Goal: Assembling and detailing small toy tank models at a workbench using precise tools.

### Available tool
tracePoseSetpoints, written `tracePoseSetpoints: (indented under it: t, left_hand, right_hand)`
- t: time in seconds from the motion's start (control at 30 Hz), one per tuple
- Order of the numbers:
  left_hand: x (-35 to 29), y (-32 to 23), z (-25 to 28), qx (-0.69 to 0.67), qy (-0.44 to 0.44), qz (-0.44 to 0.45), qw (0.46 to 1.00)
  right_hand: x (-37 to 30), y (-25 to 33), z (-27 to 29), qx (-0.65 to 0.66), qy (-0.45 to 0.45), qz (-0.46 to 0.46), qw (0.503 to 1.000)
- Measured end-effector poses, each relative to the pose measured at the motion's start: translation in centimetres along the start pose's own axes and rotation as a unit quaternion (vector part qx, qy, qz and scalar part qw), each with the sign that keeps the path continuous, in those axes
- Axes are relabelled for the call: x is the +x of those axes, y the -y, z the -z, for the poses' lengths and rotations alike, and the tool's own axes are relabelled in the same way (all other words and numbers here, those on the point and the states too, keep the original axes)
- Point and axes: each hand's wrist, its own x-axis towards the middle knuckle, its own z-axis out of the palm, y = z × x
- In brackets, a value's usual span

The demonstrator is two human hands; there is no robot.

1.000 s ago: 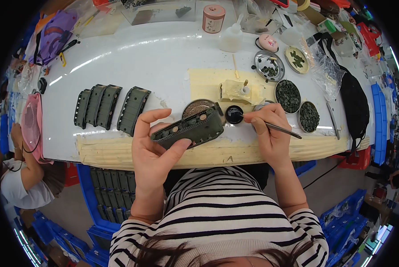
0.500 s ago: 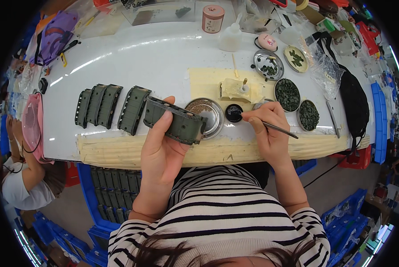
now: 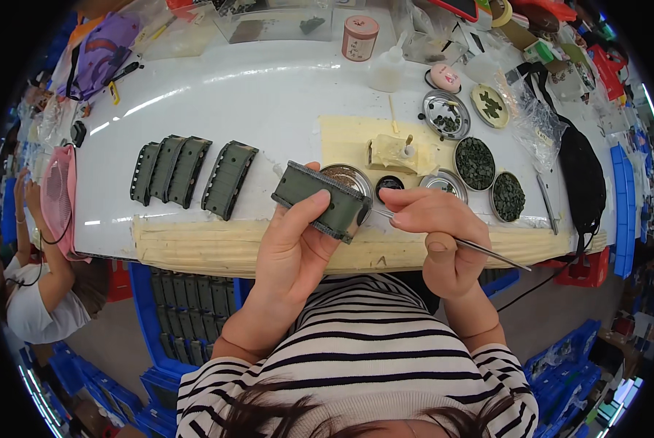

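Note:
My left hand [image 3: 287, 252] is closed round a curved, dark green camouflage panel [image 3: 307, 191], held tilted above the table's near edge. In my right hand [image 3: 447, 230] a slim, silvery metal tool [image 3: 496, 255] is pinched; its tip meets or nearly meets the panel's right end. Whether the tip touches cannot be made out. Behind the panel, a round metal dish [image 3: 368, 182] of brown grains is partly hidden. A small black pot [image 3: 389, 182] stands just beyond my right fingertips. Three overlapping panels [image 3: 168, 171] and a single one [image 3: 229, 179] lie to the left.
Tins of dark green pieces [image 3: 475, 163] [image 3: 508, 197] stand at right, near a metal rod [image 3: 547, 203] and a black bag [image 3: 582, 182]. A cream-wrapped block [image 3: 400, 155] sits mid-table. Cream padding [image 3: 195, 244] lines the front edge. Below stands a blue crate [image 3: 143, 306]; another person [image 3: 42, 299] is at far left.
The tool's tip has left the black pot and come to the panel's right end. My left hand has brought the panel rightward, over the grain dish. The view has shifted slightly.

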Motion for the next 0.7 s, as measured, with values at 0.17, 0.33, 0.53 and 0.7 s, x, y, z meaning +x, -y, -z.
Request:
tracePoseSetpoints:
  t: [0.17, 0.33, 0.53, 0.7]
  left_hand:
    - [-0.20, -0.13, -0.08, 0.022, -0.011, -0.003, 1.000]
    - [-0.04, 0.05, 0.03, 0.023, -0.014, 0.001, 1.000]
    - [0.01, 0.09, 0.01, 0.022, -0.011, 0.001, 1.000]
    - [0.11, 0.11, -0.04, 0.023, -0.007, 0.003, 1.000]
  right_hand:
    - [0.43, 0.18, 0.19, -0.036, 0.035, -0.020, 0.999]
    - [0.32, -0.03, 0.19, -0.046, 0.040, -0.028, 0.998]
    - [0.27, -0.03, 0.15, -0.052, 0.041, -0.031, 0.997]
    - [0.18, -0.11, 0.10, -0.049, 0.036, -0.037, 0.997]
